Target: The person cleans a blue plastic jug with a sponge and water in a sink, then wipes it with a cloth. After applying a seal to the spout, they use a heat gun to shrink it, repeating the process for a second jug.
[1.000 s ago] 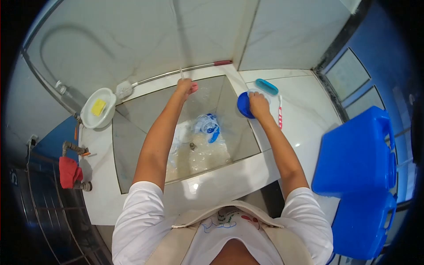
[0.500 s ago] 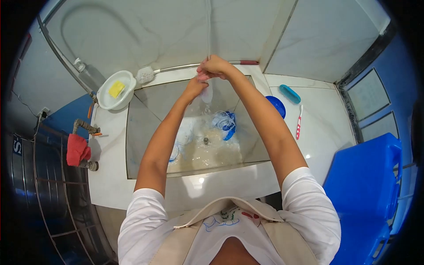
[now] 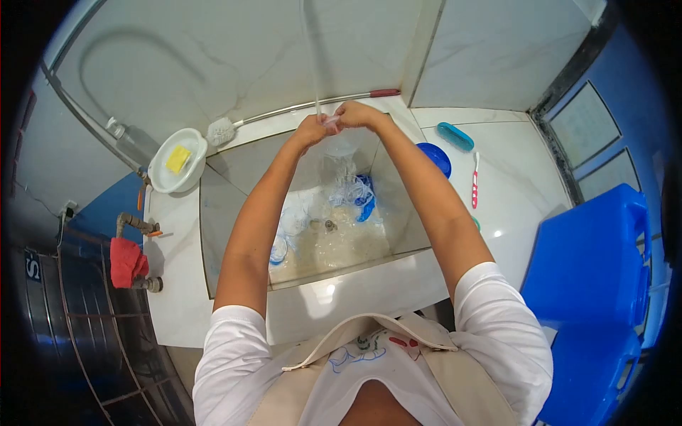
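Over the back of the tiled sink (image 3: 231, 206), my left hand (image 3: 310, 133) and my right hand (image 3: 357, 115) meet under a thin stream of water (image 3: 310, 64). Their fingers are closed on a whitish, see-through piece (image 3: 334, 122) whose kind I cannot make out; part of it is hidden by the fingers. Water splashes down below the hands. A clear tangled thing (image 3: 348, 192) lies in the sink beside a blue piece (image 3: 366, 206). Further left are a white item (image 3: 293, 219) and a blue-rimmed round piece (image 3: 279, 250), near the drain (image 3: 329, 225).
Left of the sink stand a white bowl (image 3: 160, 174) with a yellow sponge (image 3: 177, 159) and a pump bottle (image 3: 128, 140). A long-handled brush (image 3: 284, 111) lies behind. To the right are a blue bowl (image 3: 435, 159), teal brush (image 3: 455, 136), toothbrush (image 3: 475, 184) and blue plastic case (image 3: 590, 263).
My hands have come level with each other, the right slightly lower. Water now fans out beneath them onto the tangled thing. The view has shifted a little.
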